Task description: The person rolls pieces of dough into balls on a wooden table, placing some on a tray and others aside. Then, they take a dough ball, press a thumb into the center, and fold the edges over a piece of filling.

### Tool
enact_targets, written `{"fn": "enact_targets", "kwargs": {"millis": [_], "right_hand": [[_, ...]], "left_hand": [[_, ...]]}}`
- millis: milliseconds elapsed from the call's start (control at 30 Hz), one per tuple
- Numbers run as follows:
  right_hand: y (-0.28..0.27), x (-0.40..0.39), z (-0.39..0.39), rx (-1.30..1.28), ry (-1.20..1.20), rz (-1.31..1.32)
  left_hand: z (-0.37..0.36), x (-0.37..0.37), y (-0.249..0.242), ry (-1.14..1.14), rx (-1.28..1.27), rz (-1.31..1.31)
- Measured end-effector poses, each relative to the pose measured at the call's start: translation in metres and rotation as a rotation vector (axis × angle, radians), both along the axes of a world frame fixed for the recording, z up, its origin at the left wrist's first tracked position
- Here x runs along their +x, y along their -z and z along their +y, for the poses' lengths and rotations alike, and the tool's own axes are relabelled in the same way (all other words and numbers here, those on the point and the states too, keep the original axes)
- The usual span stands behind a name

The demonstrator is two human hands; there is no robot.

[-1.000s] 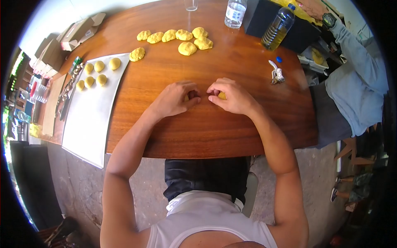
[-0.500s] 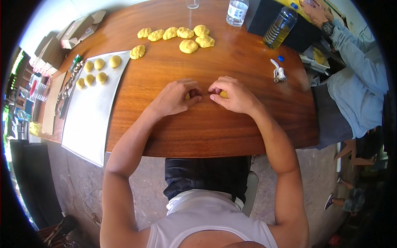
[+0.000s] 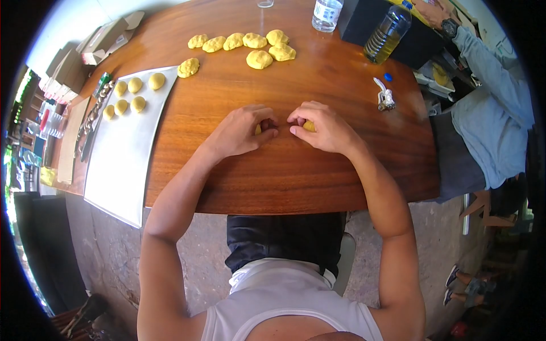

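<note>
On the wooden table [image 3: 273, 187], my left hand [image 3: 243, 131] curls over a yellow dough ball [image 3: 258, 129], mostly hidden under the palm. A little to its right, my right hand [image 3: 323, 128] cups another dough ball [image 3: 309, 126], of which only a small part shows. The two hands are apart, fingertips facing each other. Beyond them lie several rough yellow dough lumps [image 3: 259, 59], and a single lump [image 3: 188, 67] sits beside the tray. Several smooth dough balls [image 3: 137, 104] rest on the far part of the metal tray [image 3: 116, 165] at the left.
At the back stand a clear water bottle [image 3: 326, 16] and an oil bottle [image 3: 388, 35] by a black box [image 3: 355, 25]. A white crumpled item [image 3: 385, 95] and a blue cap [image 3: 388, 77] lie at the right. Another person's sleeve [image 3: 483, 68] is beyond. Cardboard boxes [image 3: 105, 42] stand back left.
Both hands stay cupped over their dough balls in nearly the same place, with only a slight shift. The camera view has moved a little. The dough on the table and tray is unchanged.
</note>
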State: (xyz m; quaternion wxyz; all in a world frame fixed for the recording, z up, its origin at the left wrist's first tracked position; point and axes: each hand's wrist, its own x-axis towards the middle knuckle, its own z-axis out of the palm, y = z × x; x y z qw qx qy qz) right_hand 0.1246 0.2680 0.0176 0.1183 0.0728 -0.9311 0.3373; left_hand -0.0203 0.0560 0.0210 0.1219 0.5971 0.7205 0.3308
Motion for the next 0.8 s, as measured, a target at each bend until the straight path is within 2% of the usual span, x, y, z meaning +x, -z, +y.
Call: {"fn": "enact_targets", "kwargs": {"millis": [800], "right_hand": [[0.0003, -0.0008, -0.001, 0.0, 0.005, 0.017]], "left_hand": [[0.0001, 0.0006, -0.0007, -0.012, 0.001, 0.004]]}}
